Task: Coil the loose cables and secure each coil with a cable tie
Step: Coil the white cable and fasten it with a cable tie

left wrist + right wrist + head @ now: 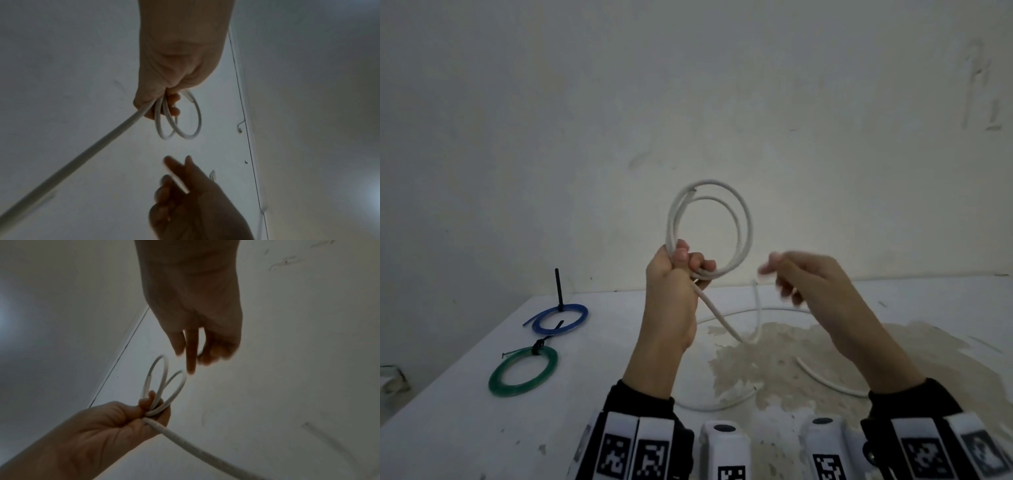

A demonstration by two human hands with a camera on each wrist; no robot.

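Cable first: the round white plastic-sheathed cable [744,219] stands as two or three loose upright loops above my left hand [674,274], one cut end showing at the top of the coil. I have that hand's fingers and thumb curled round the gathered bottom of the loops, clamping them together. From under the fist the free length drops down and away to the white table [465,394], where it wanders in slack curves over a stained, peeling patch [774,353].

My right hand [822,291] hangs just beside the coil, blurred; in the left wrist view a short stretch of the white cable lies across its loosely bent fingers [164,193], but I cannot tell whether they pinch it.

Well off to the left of the grip lie a flat blue coil [561,318] and a flat green coil [524,370], each cinched by a black cable tie [558,289].
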